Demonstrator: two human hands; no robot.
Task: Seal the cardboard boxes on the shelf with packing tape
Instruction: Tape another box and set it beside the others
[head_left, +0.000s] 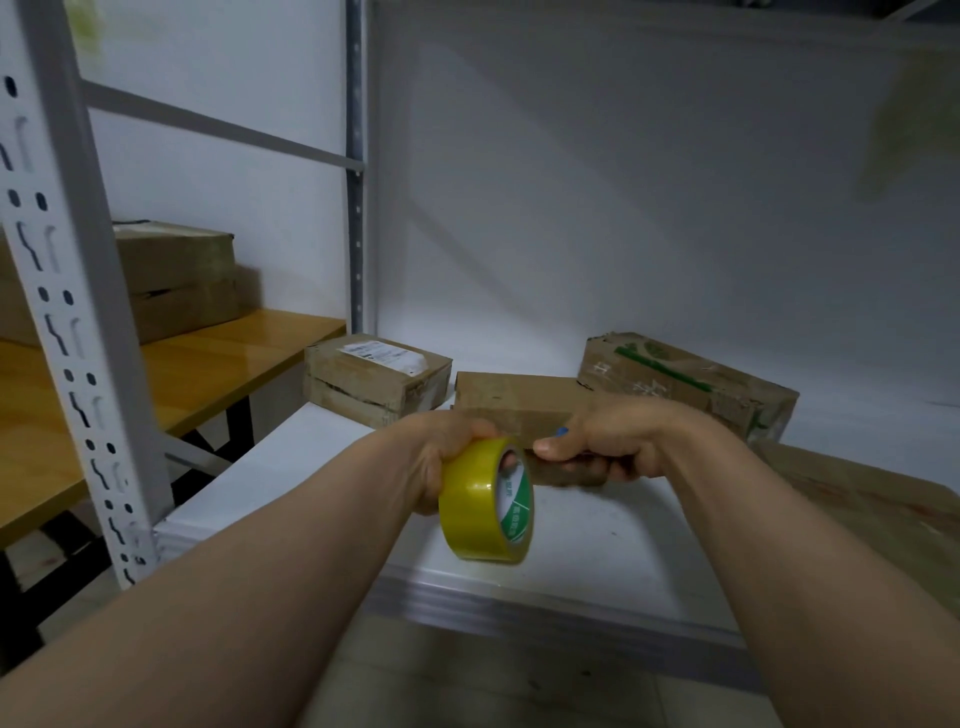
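Nearest, over pale floor tiles (467, 691), two bare forearms reaching forward to the front of a white shelf (597, 545). Just above that shelf's front part, the left hand (441, 460), fingers curled tight round a roll of yellow packing tape (483, 509), held on edge with its green-and-white core label facing right. Just beside it, nearly touching the roll, the right hand (615, 449), clenched with thumb pointing toward the tape, wrapped round a small blue-tipped object (561, 431); only that tip showing, so impossible to tell what. At the right edge, low and close, a flat cardboard piece (857, 499) lying on the shelf. Directly behind the hands, a plain middle box (514, 400) resting on the shelf, its near edge hidden by the knuckles; contact between right hand and box not clear. Further left, apart from it, a worn labelled box (376, 379) with a white shipping sticker on top. To the right of the middle one, touching or nearly so, a battered green-printed box (685, 384), tilted, torn at its corners. Off to the left, past a perforated white upright (62, 312), a wooden bench (208, 364) carrying two stacked boxes (171, 280). Farthest back, a white wall (623, 182), dim and blurred.
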